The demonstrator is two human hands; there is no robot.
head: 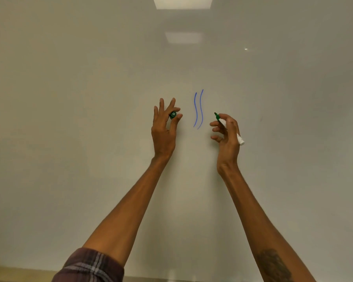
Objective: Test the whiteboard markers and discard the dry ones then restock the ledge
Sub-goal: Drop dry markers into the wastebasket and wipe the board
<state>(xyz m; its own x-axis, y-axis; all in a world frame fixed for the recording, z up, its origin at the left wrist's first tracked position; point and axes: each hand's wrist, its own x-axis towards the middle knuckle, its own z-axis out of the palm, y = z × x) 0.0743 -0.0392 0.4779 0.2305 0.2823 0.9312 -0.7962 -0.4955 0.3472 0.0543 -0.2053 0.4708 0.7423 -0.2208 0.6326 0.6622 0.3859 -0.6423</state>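
A white whiteboard (90,98) fills the view. Two wavy blue lines (198,108) are drawn on it between my hands. My right hand (226,137) holds an uncapped green marker (230,130) with a white barrel, its green tip pointing up and left, just right of the blue lines. My left hand (164,127) pinches the green marker cap (173,115) between thumb and forefinger, the other fingers spread, left of the lines.
The lower edge of the board (171,278) runs along the bottom of the view. Ceiling lights reflect in the board's surface (182,3) at the top. No ledge or other markers are in sight.
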